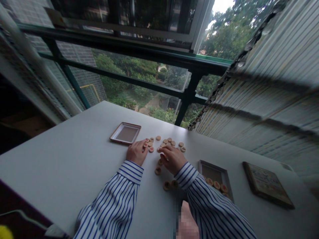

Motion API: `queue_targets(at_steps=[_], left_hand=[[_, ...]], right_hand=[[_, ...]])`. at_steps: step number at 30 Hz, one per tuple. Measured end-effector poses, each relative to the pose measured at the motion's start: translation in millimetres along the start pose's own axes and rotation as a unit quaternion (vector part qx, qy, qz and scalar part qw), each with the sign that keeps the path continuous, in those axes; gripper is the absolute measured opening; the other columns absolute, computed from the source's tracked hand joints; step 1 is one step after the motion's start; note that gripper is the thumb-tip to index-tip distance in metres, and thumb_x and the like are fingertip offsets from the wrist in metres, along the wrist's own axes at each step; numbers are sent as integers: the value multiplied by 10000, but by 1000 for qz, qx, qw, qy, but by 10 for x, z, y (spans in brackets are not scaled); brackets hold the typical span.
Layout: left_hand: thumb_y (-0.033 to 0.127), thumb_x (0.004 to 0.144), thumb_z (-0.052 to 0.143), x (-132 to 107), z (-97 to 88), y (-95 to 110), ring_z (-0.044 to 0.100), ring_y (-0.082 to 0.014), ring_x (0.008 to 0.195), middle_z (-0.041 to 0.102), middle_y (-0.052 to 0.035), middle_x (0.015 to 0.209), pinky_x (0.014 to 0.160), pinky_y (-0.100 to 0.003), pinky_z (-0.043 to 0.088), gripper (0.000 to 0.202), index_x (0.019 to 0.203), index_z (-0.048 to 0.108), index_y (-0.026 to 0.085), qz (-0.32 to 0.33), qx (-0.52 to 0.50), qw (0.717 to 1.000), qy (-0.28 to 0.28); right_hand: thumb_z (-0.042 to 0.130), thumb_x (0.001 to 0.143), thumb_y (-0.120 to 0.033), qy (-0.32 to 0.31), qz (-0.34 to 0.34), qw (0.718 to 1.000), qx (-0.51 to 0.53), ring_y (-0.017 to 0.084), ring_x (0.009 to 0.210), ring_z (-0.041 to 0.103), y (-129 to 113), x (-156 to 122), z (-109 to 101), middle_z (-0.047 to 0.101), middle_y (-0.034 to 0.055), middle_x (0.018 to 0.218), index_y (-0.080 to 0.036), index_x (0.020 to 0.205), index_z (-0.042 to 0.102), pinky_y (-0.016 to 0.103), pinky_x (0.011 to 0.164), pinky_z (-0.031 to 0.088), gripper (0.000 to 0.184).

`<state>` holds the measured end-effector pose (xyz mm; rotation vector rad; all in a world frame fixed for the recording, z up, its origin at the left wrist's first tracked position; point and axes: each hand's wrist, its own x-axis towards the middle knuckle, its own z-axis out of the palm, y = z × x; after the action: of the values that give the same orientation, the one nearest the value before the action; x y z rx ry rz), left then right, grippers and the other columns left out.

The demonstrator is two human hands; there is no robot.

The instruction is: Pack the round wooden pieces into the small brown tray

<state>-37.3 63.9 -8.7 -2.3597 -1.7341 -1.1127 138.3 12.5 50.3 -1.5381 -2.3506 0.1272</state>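
On white table (pixel 82 156), discs (pixel 150 144) at left hand (pixel 136 152), red characters (pixel 151 149) illegible

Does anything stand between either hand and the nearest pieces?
Nothing visible does. The left hand is right beside a cluster of pieces; the right hand is over others. Whether its fingers touch any is hard to tell.

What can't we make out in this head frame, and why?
All in the head view:
Exact marks on the pale round wooden pieces: too small, blurred.
Whether the right hand grips anything: the hand itself hides it.
Part of the grey-rimmed rectangular tray: behind the blue-striped white right sleeve.
Picture on the flat brown rectangular box: blurred.
Bright yellow object: cut by the picture's edge.
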Motion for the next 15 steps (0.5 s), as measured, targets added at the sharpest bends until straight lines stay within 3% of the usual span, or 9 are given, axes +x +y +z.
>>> queue_targets(at_steps=[15], left_hand=[[222,733,520,23,-75,91,566,-209,845,648,-60,894,777,-331,400,242,963,567,167,46,-9,995,92]], right_hand=[[447,786,-228,5,2,1000,-3,177,872,524,-3,0,-40,594,50,933,-227,987,583,303,720,371,243]])
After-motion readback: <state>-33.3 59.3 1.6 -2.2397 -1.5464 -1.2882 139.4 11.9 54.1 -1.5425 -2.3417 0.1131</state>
